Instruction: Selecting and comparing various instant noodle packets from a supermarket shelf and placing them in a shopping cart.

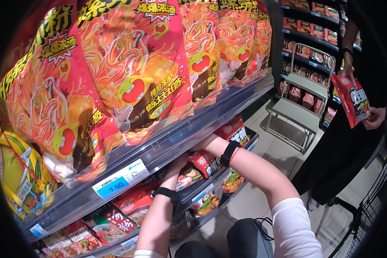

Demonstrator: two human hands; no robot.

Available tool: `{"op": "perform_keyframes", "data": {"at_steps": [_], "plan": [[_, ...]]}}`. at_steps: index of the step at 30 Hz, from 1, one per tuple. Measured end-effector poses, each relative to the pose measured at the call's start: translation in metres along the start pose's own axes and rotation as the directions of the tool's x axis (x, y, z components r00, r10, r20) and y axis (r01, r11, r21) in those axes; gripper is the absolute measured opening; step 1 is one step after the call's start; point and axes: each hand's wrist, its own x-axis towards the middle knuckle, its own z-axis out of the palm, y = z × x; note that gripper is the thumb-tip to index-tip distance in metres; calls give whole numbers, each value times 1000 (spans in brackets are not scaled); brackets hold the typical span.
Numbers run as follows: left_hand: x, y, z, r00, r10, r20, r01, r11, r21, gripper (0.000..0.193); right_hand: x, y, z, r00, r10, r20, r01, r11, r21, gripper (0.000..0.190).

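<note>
Both of my arms reach under the upper shelf [232, 108] into the lower one. My left hand [178, 163] is among noodle packets, its fingers hidden by the shelf lip. My right hand [208, 142] also goes in behind that lip, so what either hand holds is hidden. Just below the right hand is a red and black packet [205, 162] of instant noodles, tilted. A similar red packet [233, 130] stands to the right of that hand. Under the left hand's side lies a packet with a food picture [187, 177].
Large pink noodle bags [133, 71] line the upper shelf. Green and red packets [111, 224] lie lower left. A co-worker or shopper at right holds a red packet [351, 100]. Behind stands a step stool [293, 111]; a black wire cart [371, 200] is at lower right.
</note>
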Motion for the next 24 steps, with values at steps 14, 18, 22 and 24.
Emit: {"op": "perform_keyframes", "data": {"at_steps": [14,18,22,24], "plan": [[-25,39,-87,922,367,127,-349,640,685,53,2,21,2,972,143,-189,-114,981,155,31],[-49,60,-96,962,93,257,-246,704,666,54,-29,72,42,953,295,-72,-284,950,133,36],[-58,64,-103,950,-81,303,-152,726,671,55,-34,75,50,940,341,-4,-341,939,-34,41],[-53,68,-100,934,-135,330,-128,738,663,56,-34,78,44,883,445,146,-449,893,-5,45]]}}
